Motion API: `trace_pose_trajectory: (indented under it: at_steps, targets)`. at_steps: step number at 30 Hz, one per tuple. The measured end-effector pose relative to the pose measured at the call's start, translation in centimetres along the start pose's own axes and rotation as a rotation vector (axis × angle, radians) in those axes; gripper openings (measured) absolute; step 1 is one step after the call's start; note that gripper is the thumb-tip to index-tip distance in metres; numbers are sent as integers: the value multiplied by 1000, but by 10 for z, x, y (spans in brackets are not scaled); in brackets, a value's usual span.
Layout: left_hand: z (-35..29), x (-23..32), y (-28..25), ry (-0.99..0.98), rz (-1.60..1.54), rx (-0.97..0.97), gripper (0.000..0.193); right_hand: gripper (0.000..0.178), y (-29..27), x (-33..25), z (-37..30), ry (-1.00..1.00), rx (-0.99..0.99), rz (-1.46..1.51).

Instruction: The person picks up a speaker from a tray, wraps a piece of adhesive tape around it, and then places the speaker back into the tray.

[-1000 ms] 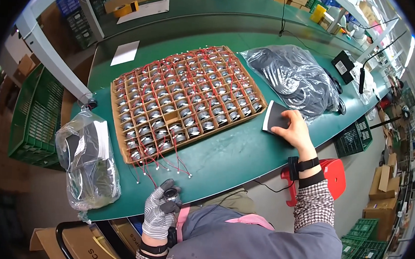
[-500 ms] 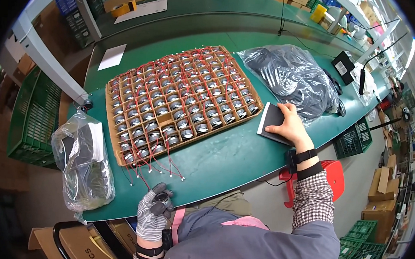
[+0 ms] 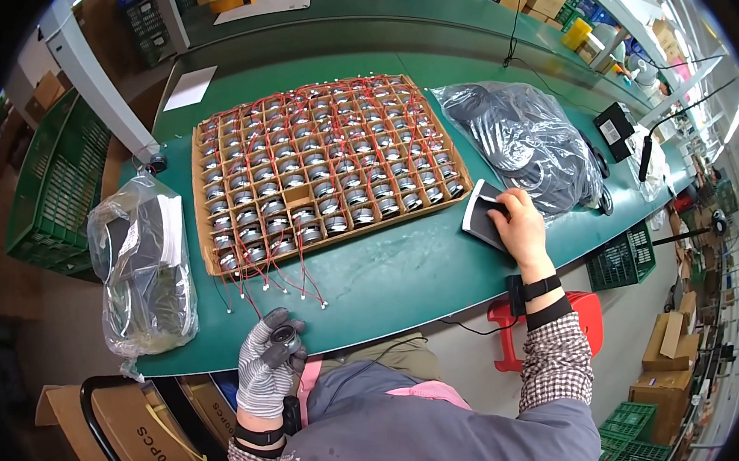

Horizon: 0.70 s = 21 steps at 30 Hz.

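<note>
My left hand, in a striped grey glove, is closed on a small round speaker with a dark face, held low at the table's near edge. Red wire runs from beside it toward the tray. My bare right hand pinches a dark sheet with a white edge, which lies on the green table and looks like part of a thin stack. Its left side bows upward. Between and beyond my hands stands a divided cardboard tray, its cells filled with speakers on red wires; one cell near the front shows bare cardboard.
A clear bag of dark round parts lies right of the tray. Another plastic bag hangs over the left table edge. A black box stands at the far right. Below are a red stool and green crates.
My right fingers have drawn together on the dark sheet, and its left side now bows up. My left hand still holds the speaker, its face turned slightly. The whole view has shifted a little.
</note>
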<state>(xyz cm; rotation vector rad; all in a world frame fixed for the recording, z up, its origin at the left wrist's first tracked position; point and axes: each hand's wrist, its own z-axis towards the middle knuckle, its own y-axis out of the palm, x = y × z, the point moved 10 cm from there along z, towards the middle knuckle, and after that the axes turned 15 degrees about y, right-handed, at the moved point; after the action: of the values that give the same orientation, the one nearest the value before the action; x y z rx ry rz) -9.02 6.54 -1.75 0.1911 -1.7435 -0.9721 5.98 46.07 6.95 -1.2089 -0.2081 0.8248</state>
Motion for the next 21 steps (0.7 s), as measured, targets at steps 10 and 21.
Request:
trace_pose_trajectory:
  at_steps: [10,21]
  targets:
    - [-5,-1,-6,-62,-27,30,43,10,-84,-55,-1,-35,-104,383]
    - [-7,-4,-11,-43,-111,6,36,9,-3,-99,-26,299,-648,862]
